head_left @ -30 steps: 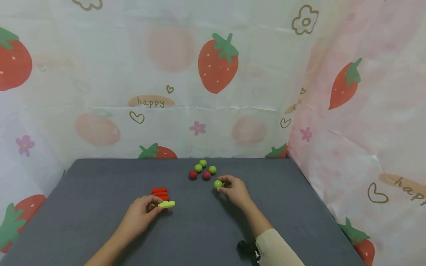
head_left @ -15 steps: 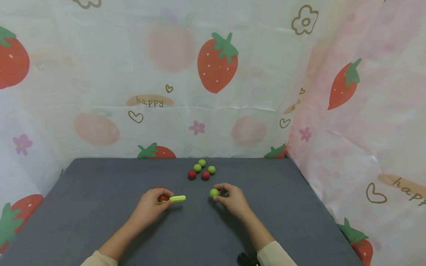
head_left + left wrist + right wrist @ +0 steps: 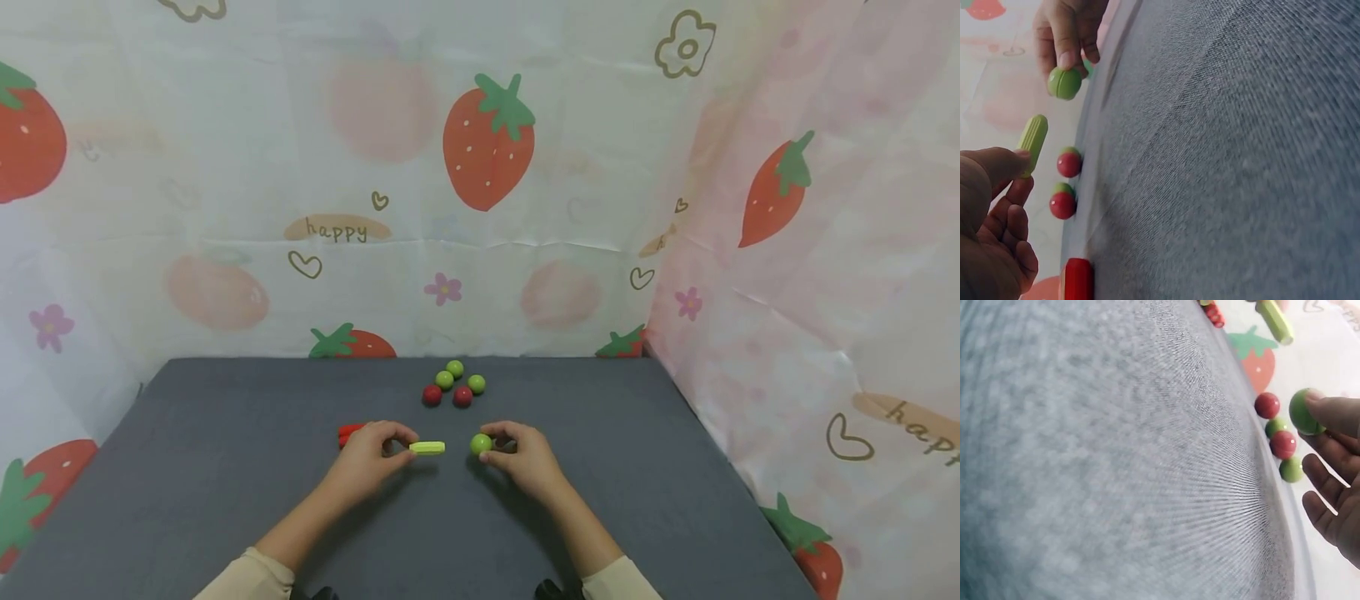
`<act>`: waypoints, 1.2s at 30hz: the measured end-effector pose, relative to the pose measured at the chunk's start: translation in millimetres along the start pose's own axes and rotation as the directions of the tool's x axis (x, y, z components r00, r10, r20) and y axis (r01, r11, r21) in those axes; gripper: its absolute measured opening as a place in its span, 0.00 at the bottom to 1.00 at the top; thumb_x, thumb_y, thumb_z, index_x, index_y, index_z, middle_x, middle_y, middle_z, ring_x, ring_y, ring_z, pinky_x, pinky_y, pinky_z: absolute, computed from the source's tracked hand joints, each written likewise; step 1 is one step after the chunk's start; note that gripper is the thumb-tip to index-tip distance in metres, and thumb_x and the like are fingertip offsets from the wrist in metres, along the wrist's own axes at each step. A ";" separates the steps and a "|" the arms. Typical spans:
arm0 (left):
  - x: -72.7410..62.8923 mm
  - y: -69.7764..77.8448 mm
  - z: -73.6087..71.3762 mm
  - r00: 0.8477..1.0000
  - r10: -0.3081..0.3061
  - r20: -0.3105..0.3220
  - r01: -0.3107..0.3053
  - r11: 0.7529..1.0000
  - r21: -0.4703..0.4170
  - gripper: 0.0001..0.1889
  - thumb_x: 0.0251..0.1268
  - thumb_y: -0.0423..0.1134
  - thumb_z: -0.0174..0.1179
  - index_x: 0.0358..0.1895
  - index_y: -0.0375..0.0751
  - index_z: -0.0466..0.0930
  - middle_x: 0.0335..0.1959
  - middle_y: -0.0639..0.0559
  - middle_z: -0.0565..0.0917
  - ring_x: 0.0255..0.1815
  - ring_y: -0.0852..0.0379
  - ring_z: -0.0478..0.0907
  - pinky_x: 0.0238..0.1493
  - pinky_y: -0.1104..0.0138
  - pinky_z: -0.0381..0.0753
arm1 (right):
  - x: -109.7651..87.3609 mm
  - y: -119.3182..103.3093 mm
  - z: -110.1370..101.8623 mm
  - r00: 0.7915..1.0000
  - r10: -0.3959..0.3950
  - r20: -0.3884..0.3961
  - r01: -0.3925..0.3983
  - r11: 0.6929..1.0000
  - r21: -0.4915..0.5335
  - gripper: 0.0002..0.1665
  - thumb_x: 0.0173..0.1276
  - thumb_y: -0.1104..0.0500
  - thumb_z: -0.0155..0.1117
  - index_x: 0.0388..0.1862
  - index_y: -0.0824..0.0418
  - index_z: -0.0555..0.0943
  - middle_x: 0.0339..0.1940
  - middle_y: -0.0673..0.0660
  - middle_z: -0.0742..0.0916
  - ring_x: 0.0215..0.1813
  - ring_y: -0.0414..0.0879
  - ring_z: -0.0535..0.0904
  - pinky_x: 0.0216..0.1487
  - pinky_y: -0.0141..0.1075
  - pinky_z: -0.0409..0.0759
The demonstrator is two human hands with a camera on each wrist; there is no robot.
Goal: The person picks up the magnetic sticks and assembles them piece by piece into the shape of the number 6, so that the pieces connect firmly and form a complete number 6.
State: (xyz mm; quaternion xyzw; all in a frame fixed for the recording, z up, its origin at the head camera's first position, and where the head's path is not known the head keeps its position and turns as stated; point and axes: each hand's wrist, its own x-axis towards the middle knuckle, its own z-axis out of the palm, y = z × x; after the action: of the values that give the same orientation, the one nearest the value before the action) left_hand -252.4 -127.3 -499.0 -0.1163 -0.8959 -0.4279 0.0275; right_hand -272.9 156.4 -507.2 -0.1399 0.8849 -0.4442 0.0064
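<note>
My left hand point(image 3: 372, 457) pinches a yellow-green ridged stick point(image 3: 427, 448) between thumb and index finger, held out sideways toward the right. Facing it, my right hand point(image 3: 527, 454) pinches a green ball point(image 3: 481, 444) by its sides. A short gap separates the stick's tip from the ball. In the left wrist view, grooves run along the stick point(image 3: 1035, 140), and a seam line shows around the ball point(image 3: 1064, 83). Red sticks point(image 3: 349, 433) lie on the table behind my left hand, which partly hides them.
Two red balls point(image 3: 432, 395) and several green balls point(image 3: 445, 380) sit in a cluster near the back of the grey table point(image 3: 247, 417). A strawberry-print curtain point(image 3: 600, 167) hangs behind and at the sides. Black wrist gear point(image 3: 550, 590) shows at the front edge.
My left hand has moved right with the stick, and my right hand has come slightly nearer and left with the green ball. The gap between stick and ball has narrowed.
</note>
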 end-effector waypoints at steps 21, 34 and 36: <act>7.6 5.1 28.4 1.000 -0.005 0.002 0.005 1.000 -0.003 0.08 0.62 0.36 0.73 0.41 0.55 0.89 0.38 0.61 0.84 0.37 0.60 0.73 0.41 0.63 0.75 | -4.8 3.7 3.9 0.999 -0.011 0.036 0.011 1.000 -0.020 0.20 0.60 0.52 0.80 0.53 0.45 0.88 0.43 0.44 0.86 0.47 0.44 0.79 0.47 0.42 0.77; 15.0 6.1 37.8 0.999 0.027 0.035 -0.028 0.999 0.026 0.07 0.61 0.37 0.74 0.40 0.55 0.89 0.36 0.61 0.84 0.36 0.61 0.73 0.42 0.63 0.75 | -2.2 8.4 3.4 0.997 0.028 0.076 -0.029 0.999 0.018 0.20 0.61 0.52 0.79 0.52 0.46 0.88 0.46 0.46 0.87 0.47 0.43 0.82 0.48 0.44 0.80; 16.0 6.5 38.5 0.999 0.037 0.039 -0.039 0.999 0.038 0.07 0.61 0.37 0.74 0.40 0.54 0.89 0.36 0.61 0.85 0.36 0.61 0.74 0.42 0.63 0.76 | -1.4 9.8 2.6 0.996 0.025 0.087 -0.027 0.999 0.018 0.20 0.61 0.52 0.79 0.52 0.46 0.88 0.46 0.46 0.87 0.47 0.43 0.82 0.48 0.44 0.80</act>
State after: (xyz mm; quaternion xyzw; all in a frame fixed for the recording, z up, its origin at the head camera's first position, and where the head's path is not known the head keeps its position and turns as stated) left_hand -264.5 -90.7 -515.9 -0.1408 -0.9021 -0.4074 0.0208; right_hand -273.6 160.3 -516.6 -0.1476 0.8813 -0.4458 0.0520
